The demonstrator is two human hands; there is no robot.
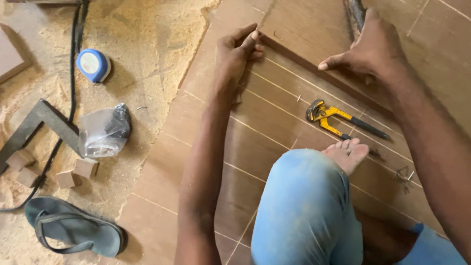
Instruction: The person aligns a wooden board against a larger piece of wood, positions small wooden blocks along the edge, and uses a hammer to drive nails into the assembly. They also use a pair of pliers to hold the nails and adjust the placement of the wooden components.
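Note:
My left hand (237, 48) pinches the near corner of a brown wooden board (304, 29) that lies on top of a larger brown sheet (206, 147) marked with pale lines. My right hand (369, 46) presses flat on the same board's lower edge, thumb pointing left. A dark handle-like object (354, 12) shows just above that hand. Yellow pliers (333, 120) lie on the sheet below the board, with a loose nail (298, 98) near them. My knee in blue jeans (304, 206) and bare foot (347, 153) rest on the sheet.
Sawdust (147, 29) covers the floor at left. There lie a blue tape measure (93, 65), a clear plastic bag (104, 131), small wood blocks (73, 175), a dark metal square (41, 120), a black cable (74, 59) and a grey flip-flop (73, 231). More nails (403, 174) sit at right.

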